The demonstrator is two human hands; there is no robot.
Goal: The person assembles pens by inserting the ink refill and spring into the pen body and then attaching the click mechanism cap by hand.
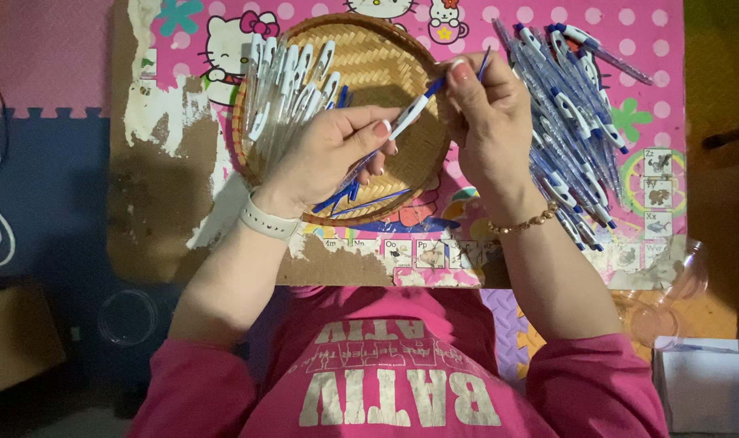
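Over a woven basket [402, 61], the left hand [325, 158] grips a white-and-blue pen [410, 118] while the right hand [487, 113] pinches its tip beside a pile of pens [568, 122].

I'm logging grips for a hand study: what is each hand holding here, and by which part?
The left hand pinches a clear-and-white plastic pen barrel around its middle. The right hand holds a thin blue ink refill near its lower end, at the barrel's tip.

A worn pink cartoon board [645, 49] fills 12 o'clock. Blue and pink foam floor tiles [45, 162] lie at 9 o'clock. Dim light darkens the edges.
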